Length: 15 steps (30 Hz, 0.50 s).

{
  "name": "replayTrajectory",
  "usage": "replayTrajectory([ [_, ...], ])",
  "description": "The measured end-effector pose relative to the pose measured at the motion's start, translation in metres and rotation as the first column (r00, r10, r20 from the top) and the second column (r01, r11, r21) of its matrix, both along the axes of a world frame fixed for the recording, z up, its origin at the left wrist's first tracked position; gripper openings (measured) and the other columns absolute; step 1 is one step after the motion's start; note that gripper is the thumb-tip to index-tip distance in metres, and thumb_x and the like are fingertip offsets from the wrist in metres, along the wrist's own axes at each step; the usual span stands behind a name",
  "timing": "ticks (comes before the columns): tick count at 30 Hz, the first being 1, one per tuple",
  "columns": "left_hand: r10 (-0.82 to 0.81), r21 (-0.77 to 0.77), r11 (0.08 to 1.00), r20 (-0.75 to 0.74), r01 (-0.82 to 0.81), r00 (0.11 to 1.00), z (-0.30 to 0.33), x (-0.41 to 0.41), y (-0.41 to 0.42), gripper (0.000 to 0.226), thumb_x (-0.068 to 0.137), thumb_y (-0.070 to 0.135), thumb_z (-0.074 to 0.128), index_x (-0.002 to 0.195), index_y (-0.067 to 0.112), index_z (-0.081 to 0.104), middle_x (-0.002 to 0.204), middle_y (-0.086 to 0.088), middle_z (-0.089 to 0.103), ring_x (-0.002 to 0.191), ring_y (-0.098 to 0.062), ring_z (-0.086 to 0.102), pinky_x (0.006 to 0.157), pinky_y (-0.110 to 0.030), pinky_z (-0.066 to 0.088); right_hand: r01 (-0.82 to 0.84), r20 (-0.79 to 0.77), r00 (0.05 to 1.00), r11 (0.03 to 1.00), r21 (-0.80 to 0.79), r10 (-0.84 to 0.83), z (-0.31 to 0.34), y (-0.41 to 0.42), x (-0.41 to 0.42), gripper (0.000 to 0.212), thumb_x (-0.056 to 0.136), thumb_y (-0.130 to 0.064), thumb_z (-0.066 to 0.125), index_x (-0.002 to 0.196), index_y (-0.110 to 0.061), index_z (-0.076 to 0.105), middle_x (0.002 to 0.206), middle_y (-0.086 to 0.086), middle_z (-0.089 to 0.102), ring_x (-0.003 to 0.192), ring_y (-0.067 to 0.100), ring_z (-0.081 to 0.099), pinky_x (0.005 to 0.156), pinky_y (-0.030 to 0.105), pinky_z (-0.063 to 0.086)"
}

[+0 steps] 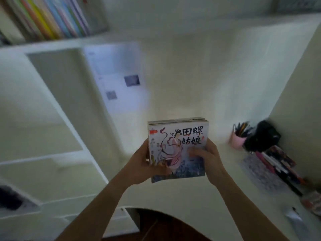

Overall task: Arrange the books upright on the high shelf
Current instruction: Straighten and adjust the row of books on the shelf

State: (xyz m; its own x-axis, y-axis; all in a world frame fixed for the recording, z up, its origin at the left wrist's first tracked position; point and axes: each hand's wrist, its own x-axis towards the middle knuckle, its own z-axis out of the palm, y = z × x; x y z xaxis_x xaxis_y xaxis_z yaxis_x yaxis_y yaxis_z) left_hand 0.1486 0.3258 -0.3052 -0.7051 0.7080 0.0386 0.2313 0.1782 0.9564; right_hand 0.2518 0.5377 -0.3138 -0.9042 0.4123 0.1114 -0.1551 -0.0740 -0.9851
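Note:
A stack of thin picture books is held up in front of me over the white desk; the top cover shows a painted figure in pink and large black characters. My left hand grips the stack's left edge. My right hand grips its right edge, thumb lying on the cover. On the high shelf at the top left, a row of colourful books stands leaning to one side.
White shelf compartments fill the left side. A pink pen cup, a black object and flat books with pens lie on the desk's right. Papers hang on the back wall.

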Motion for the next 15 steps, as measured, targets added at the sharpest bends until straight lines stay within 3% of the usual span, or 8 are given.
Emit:
replayTrajectory([
  [2, 0.018, 0.102, 0.995, -0.038, -0.014, 0.999, 0.058, 0.005, -0.029, 0.097, 0.067, 0.002, 0.094, 0.146, 0.024, 0.043, 0.132, 0.001, 0.067, 0.119, -0.023, 0.067, 0.092, -0.049, 0.059, -0.026, -0.086, 0.996, 0.999, -0.031, 0.023, 0.062, -0.031, -0.012, 0.048, 0.071, -0.004, 0.065, 0.119, 0.002, 0.063, 0.11, 0.02, 0.074, 0.1, 0.043, 0.071, 0.082, 0.056, 0.061],
  [4, 0.054, 0.209, 0.977, -0.079, -0.036, 0.995, 0.11, 0.01, -0.055, 0.094, 0.07, -0.001, 0.09, 0.146, 0.023, 0.041, 0.135, 0.0, 0.066, 0.122, -0.023, 0.066, 0.096, -0.049, 0.057, -0.05, -0.169, 0.985, 0.998, -0.034, 0.044, 0.12, -0.059, -0.024, 0.046, 0.069, -0.005, 0.064, 0.113, 0.004, 0.066, 0.104, 0.019, 0.076, 0.094, 0.04, 0.073, 0.077, 0.051, 0.062],
  [6, 0.123, 0.331, 0.94, -0.095, -0.085, 0.988, 0.16, 0.017, -0.077, 0.075, 0.078, 0.013, 0.084, 0.141, 0.027, 0.046, 0.129, 0.004, 0.069, 0.119, -0.02, 0.068, 0.094, -0.043, 0.059, -0.084, -0.239, 0.968, 0.996, -0.013, 0.079, 0.17, -0.083, -0.033, 0.037, 0.069, -0.004, 0.065, 0.105, 0.004, 0.068, 0.094, 0.016, 0.076, 0.086, 0.037, 0.074, 0.069, 0.043, 0.062],
  [9, 0.244, 0.489, 0.853, -0.066, -0.182, 0.967, 0.224, 0.022, -0.102, 0.049, 0.087, 0.026, 0.071, 0.133, 0.025, 0.055, 0.121, 0.0, 0.074, 0.108, -0.023, 0.073, 0.085, -0.039, 0.062, -0.136, -0.302, 0.945, 0.991, -0.007, 0.128, 0.232, -0.118, -0.044, 0.033, 0.073, -0.002, 0.066, 0.103, 0.01, 0.067, 0.091, 0.021, 0.074, 0.08, 0.038, 0.072, 0.067, 0.042, 0.063],
  [12, 0.328, 0.582, 0.782, -0.077, -0.225, 0.941, 0.265, 0.02, -0.116, 0.046, 0.087, 0.023, 0.072, 0.131, 0.019, 0.06, 0.117, -0.005, 0.075, 0.104, -0.027, 0.074, 0.086, -0.045, 0.061, -0.146, -0.317, 0.938, 0.989, 0.014, 0.142, 0.281, -0.141, -0.054, 0.023, 0.083, 0.005, 0.06, 0.103, 0.013, 0.067, 0.088, 0.021, 0.073, 0.075, 0.033, 0.071, 0.065, 0.039, 0.063],
  [15, 0.402, 0.641, 0.722, -0.082, -0.26, 0.912, 0.282, 0.018, -0.117, 0.046, 0.084, 0.021, 0.075, 0.128, 0.017, 0.062, 0.112, -0.004, 0.077, 0.101, -0.027, 0.075, 0.082, -0.044, 0.062, -0.189, -0.288, 0.94, 0.982, -0.001, 0.181, 0.305, -0.145, -0.063, 0.016, 0.087, 0.006, 0.055, 0.082, 0.003, 0.07, 0.067, 0.01, 0.072, 0.055, 0.024, 0.069, 0.049, 0.027, 0.056],
])
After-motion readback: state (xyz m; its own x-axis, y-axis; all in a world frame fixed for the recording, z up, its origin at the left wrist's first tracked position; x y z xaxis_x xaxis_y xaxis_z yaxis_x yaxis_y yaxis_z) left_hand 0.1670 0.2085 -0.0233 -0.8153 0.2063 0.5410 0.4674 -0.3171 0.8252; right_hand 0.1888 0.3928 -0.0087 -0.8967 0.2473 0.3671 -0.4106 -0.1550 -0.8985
